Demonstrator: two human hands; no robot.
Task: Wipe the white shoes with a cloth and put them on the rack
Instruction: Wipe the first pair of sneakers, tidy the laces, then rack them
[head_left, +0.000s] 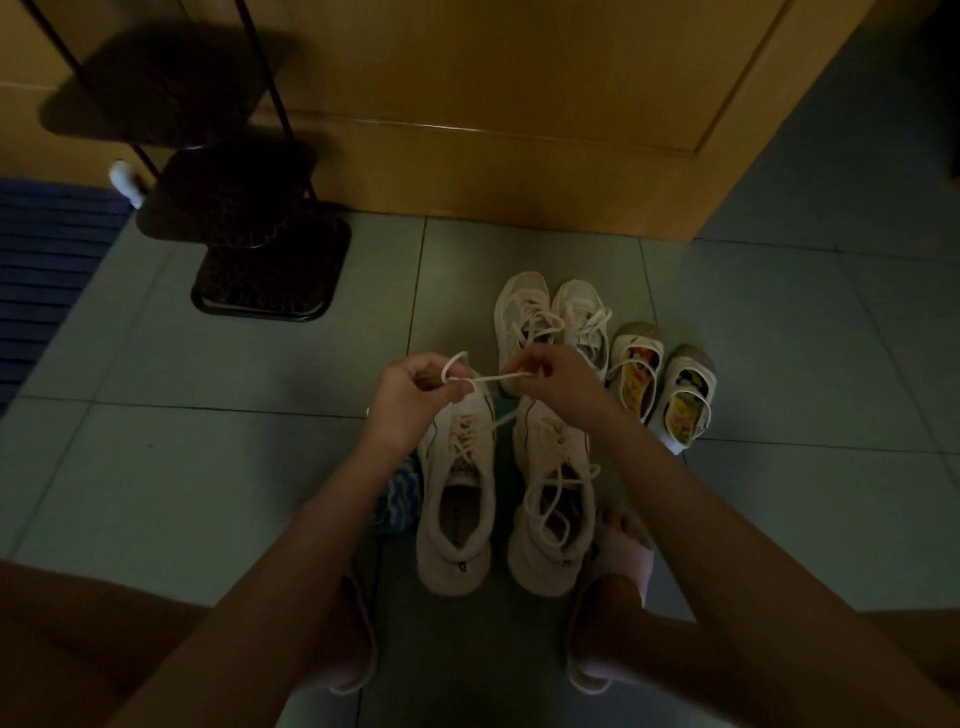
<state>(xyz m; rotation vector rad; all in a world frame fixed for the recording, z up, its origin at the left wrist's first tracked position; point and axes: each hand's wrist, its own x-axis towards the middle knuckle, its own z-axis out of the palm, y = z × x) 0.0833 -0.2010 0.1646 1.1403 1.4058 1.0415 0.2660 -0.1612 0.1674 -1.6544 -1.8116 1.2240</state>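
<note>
Lace: a white lace (493, 378) is pulled taut between my two hands in dim light, with a loop standing up above my left fingers.
Left hand: my left hand (415, 395) pinches the looped end, fingers curled round it.
Right hand: my right hand (556, 384) pinches the other end, thumb and fingers closed on the strand.
Laced shoe: the white sneaker (457, 499) that carries this lace sits on the tiled floor (208, 467) directly below my grip, toe under my left hand, heel toward me.
Partner: the second white sneaker (553, 499) stands just beside it, below my right hand, its laces lying loose.
Cloth: a blue-and-white striped cloth (397, 499) lies under my left forearm, just beside the laced shoe (the arm hides part of it).
Other shoes: another white pair (550, 322) sits just beyond my right hand; a smaller strapped pair (660, 389) is to that hand's right.
Rack: the dark tiered rack (270, 270) stands well apart, beyond and left of my left hand, before a wooden door (519, 130).
Mat: a blue mat (47, 260) lies far left of the grip.
</note>
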